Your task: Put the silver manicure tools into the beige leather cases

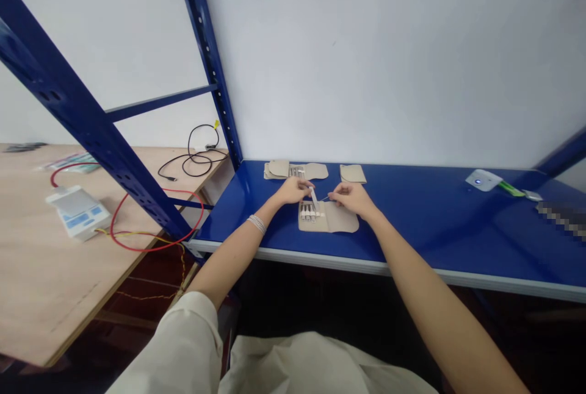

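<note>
A beige folding case [343,217] lies open on the blue shelf, with several small metal tools [309,213] held side by side in its left half. It looks like a manicure kit. My left hand [293,190] is over the case's upper left edge, its fingers closed on a narrow white strip [314,196] that stands up at a tilt. Whether the strip is fixed to the case I cannot tell. Above the right half, my right hand [352,197] pinches a thin metal tool [325,197] that points left toward the strip.
Behind my hands lie another open beige case [315,171] with tools and a folded one [352,174]. A white device [483,180] with a light sits far right. Left of the blue rack post [114,156], a wooden table [27,284] bears a white box [85,214] and cables.
</note>
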The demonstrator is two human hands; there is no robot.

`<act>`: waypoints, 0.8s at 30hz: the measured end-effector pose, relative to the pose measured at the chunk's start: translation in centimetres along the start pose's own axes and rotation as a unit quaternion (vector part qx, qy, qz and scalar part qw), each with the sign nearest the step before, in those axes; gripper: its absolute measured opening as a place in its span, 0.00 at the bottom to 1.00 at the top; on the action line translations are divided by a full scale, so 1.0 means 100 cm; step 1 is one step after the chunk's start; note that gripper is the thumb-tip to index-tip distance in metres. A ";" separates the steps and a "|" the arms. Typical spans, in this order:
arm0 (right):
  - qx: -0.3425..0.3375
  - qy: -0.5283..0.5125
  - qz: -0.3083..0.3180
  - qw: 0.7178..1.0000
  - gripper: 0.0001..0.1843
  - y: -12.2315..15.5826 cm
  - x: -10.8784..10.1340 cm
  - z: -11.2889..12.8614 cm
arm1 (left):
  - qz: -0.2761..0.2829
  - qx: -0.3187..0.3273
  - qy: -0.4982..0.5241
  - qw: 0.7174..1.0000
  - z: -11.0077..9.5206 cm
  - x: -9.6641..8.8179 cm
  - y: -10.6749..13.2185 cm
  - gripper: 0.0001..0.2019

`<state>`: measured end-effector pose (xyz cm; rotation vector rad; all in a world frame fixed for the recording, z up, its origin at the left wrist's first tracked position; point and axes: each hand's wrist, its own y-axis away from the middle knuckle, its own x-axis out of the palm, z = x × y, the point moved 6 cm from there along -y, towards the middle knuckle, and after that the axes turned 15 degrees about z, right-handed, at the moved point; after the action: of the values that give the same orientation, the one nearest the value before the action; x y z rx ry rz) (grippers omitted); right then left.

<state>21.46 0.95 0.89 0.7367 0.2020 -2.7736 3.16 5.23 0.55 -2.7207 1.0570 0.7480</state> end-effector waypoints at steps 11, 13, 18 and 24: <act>0.001 0.010 0.004 1.000 0.14 -0.002 0.001 -0.004 | -0.004 -0.008 -0.019 1.000 0.000 -0.001 0.000 0.12; 0.002 0.010 0.005 1.000 0.14 -0.002 0.000 -0.004 | -0.005 -0.008 -0.021 1.000 0.000 -0.001 0.000 0.12; 0.006 0.009 0.006 1.000 0.14 -0.002 0.000 -0.004 | 0.005 -0.005 -0.033 0.999 0.001 0.000 -0.001 0.11; 0.008 0.007 0.007 1.000 0.14 -0.002 0.001 -0.002 | 0.010 0.005 -0.056 0.998 0.001 0.000 -0.001 0.11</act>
<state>21.42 1.19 0.63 0.7571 0.1779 -2.7604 3.18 5.36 0.49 -2.6289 1.0616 0.8861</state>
